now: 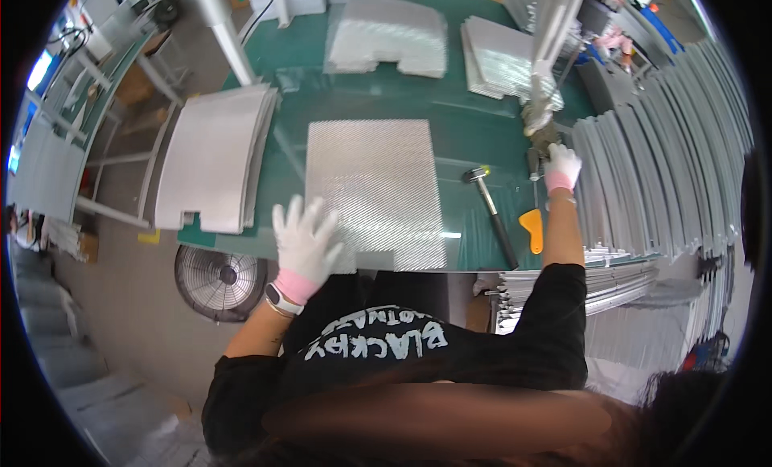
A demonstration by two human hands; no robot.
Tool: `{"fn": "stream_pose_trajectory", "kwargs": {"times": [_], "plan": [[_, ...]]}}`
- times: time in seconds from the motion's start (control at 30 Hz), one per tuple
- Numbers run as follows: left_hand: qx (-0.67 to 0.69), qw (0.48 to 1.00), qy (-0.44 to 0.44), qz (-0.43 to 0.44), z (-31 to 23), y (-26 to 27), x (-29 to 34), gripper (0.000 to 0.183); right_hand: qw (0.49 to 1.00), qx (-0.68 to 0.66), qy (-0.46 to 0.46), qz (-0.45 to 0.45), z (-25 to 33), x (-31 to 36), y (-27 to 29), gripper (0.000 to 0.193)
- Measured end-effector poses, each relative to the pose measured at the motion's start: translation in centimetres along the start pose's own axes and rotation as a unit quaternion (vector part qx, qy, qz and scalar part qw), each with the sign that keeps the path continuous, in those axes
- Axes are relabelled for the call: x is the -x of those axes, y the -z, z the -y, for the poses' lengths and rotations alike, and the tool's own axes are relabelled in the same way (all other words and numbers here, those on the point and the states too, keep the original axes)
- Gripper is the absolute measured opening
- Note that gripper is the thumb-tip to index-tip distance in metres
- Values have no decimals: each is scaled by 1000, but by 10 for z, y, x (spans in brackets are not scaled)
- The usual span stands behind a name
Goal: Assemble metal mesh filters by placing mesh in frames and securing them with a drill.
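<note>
A silvery sheet with a fine mesh-like texture lies flat on the green table in front of me. My left hand, in a white glove with a pink cuff, is at its near left edge with the fingers spread. Far to the right, my gloved right hand reaches beside a brownish, rough-looking thing at the foot of a pale post. Its fingers are bent together, and what they hold, if anything, is hidden. A hammer with a black handle and an orange scraper lie between the sheet and my right arm.
Pale notched sheets are stacked on the table's left. More textured sheets lie at the back, another pile at the back right. Many grey panels stand in a row at right. A floor fan stands below the table's left edge.
</note>
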State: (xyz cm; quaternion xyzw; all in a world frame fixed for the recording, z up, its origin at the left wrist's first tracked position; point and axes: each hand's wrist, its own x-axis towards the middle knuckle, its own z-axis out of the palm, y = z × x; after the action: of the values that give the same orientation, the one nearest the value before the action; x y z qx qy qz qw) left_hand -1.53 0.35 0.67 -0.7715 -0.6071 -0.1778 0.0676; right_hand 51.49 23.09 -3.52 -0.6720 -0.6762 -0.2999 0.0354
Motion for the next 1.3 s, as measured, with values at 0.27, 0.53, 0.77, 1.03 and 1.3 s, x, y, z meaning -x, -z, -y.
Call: {"fn": "stream_pose_trajectory", "kwargs": {"times": [0.27,0.53,0.77,1.03,1.3], "plan": [[731,475,470,138,-28,-61,106,37,970,-196,1,-142,49,50,98,20],[781,446,427,91,-38,-88,106,37,356,-820,-159,420,262,272,196,23],[824,390,398,102,-40,-97,125,27,160,-887,-277,332,311,307,163,25],[807,393,427,110,-41,-89,122,32,218,-878,-296,307,309,307,168,22],[797,397,439,120,-39,-96,127,32,248,-877,-290,291,312,298,180,21]]}}
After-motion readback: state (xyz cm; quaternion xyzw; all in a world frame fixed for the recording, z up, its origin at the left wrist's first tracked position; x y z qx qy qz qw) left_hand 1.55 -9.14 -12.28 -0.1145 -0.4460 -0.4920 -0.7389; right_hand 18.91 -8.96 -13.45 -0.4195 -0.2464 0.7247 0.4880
